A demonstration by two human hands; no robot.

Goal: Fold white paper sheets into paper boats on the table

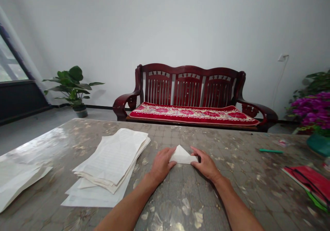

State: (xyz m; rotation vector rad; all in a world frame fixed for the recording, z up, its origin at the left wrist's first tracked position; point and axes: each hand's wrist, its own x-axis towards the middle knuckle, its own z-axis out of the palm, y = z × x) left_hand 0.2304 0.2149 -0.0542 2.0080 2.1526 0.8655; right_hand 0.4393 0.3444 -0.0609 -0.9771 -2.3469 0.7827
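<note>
A piece of white paper folded into a triangle [182,156] lies flat on the table, with its point toward the far side. My left hand [161,164] presses on its left corner, fingers together and resting on the fold. My right hand [205,163] touches its right corner the same way. Both palms are down, and the hands are a short gap apart. To the left of my left hand lies a loose stack of lined paper sheets [110,160], untouched by either hand.
The table [206,196] has a glossy marbled cover. More white paper [18,179] lies at its left edge. A green pen [271,151] and a red folder [309,182] lie on the right. A red-cushioned wooden bench [192,96] stands beyond the table, with potted plants at both sides.
</note>
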